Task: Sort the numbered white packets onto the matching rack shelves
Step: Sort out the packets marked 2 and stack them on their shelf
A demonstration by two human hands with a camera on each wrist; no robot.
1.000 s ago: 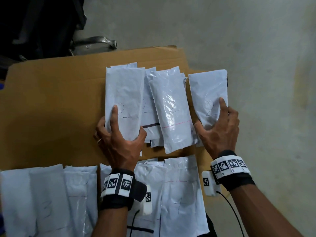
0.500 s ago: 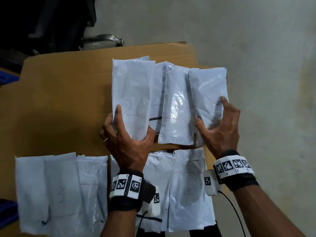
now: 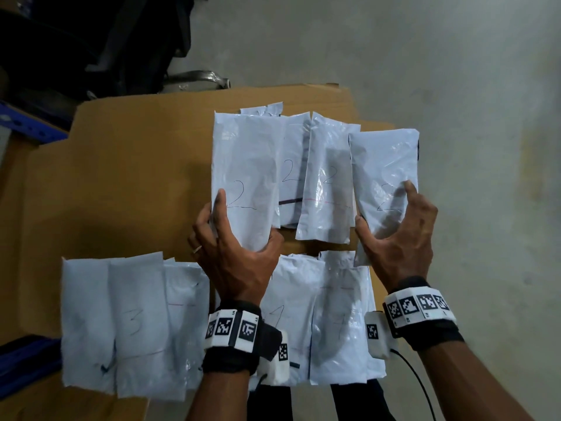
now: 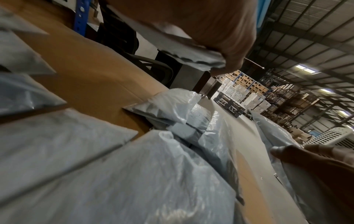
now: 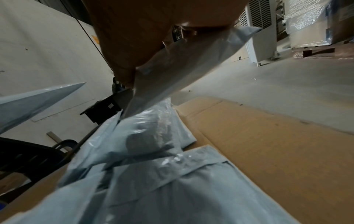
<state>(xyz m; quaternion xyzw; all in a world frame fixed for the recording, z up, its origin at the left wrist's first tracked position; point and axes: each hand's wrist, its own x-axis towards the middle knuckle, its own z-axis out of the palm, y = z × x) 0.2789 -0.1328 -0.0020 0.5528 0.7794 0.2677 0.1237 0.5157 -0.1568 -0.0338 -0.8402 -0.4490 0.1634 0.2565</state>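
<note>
Hands (image 3: 239, 256) (image 3: 400, 238) gripping "2" packets (image 3: 246, 177) (image 3: 385, 174), above cardboard (image 3: 121, 183)

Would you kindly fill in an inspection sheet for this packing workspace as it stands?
Surface: brown cardboard sheet, flat, bare at left.
Job's things: packets marked 2 fanned at the far side; packets marked 3 near left; packets marked 1 near right.
Clutter: nothing seen.
Grippers: left hand grips the leftmost 2 packet; right hand grips the rightmost 2 packet.
Cables: black cable from the right wrist unit.
Surroundings: grey concrete floor; blue rack post; warehouse racking.
</note>
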